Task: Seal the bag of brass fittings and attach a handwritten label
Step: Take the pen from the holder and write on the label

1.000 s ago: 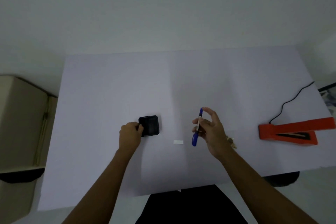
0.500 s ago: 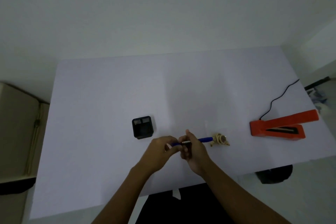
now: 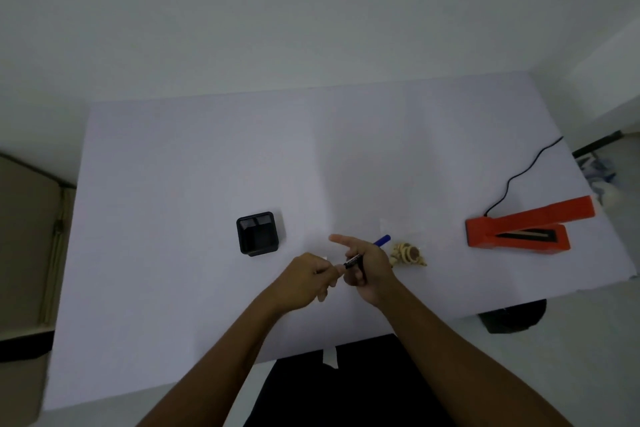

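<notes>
My right hand (image 3: 367, 269) grips a blue pen (image 3: 381, 241) near the table's front middle, index finger stretched out, the pen's blue end pointing back-right. My left hand (image 3: 308, 276) pinches the pen's near end, where its cap would be; I cannot tell if the cap is off. Just right of my right hand lies a clear bag of brass fittings (image 3: 407, 254) on the table. A sliver of the small white label (image 3: 324, 258) peeks out above my left hand.
A black square holder (image 3: 258, 234) stands left of the hands. An orange heat sealer (image 3: 519, 230) with a black cord (image 3: 519, 175) sits at the right. The white table (image 3: 207, 156) ends close to my body. A beige cabinet (image 3: 20, 253) stands at the left.
My left hand left the black holder and came to the pen. The right hand swung the pen from upright to lying across, both hands meeting above the label.
</notes>
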### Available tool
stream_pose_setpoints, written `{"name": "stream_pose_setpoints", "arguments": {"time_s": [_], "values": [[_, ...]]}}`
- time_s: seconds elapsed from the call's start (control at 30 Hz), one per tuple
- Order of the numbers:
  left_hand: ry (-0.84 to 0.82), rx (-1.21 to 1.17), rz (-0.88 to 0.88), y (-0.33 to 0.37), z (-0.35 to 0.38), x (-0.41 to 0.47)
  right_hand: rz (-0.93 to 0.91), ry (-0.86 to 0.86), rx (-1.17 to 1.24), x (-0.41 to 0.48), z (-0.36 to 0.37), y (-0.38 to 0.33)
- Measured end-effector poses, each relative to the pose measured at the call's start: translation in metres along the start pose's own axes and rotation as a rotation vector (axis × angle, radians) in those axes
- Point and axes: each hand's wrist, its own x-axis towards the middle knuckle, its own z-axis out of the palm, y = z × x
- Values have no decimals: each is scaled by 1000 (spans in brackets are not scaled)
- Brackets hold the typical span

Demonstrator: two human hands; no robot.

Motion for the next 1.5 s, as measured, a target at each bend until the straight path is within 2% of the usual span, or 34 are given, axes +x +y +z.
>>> {"name": "stream_pose_setpoints", "arguments": {"time_s": [0.27,0.4,0.47,0.53,0.6,0.67,0.77,0.93,1.1,1.33,1.5], "values": [[-206,-519,-182,-8,12,5,-15,61,120,3,-6,11],[-212,-758,-252,-21,3,-6,-94,244,365,21,-50,-8],[-101,-632,-294,-42,-13,-17,-144,295,392,28,-82,-27],[100,-363,-332,-69,-25,-20,-169,287,342,30,-101,-43],[312,-162,-366,-92,-29,-14,-171,276,219,31,-101,-51],[447,14,-337,-102,-28,-3,-155,250,96,35,-86,-46],[537,263,-243,-111,-24,14,-72,206,-6,40,-55,-24],[518,634,-263,-127,-18,34,120,110,-73,39,-16,17],[486,719,-241,-139,-17,37,166,80,-142,37,-11,29],[527,638,-145,-130,-5,36,135,170,-165,47,-29,18],[433,519,4,-108,27,58,137,179,-186,53,-32,18]]}}
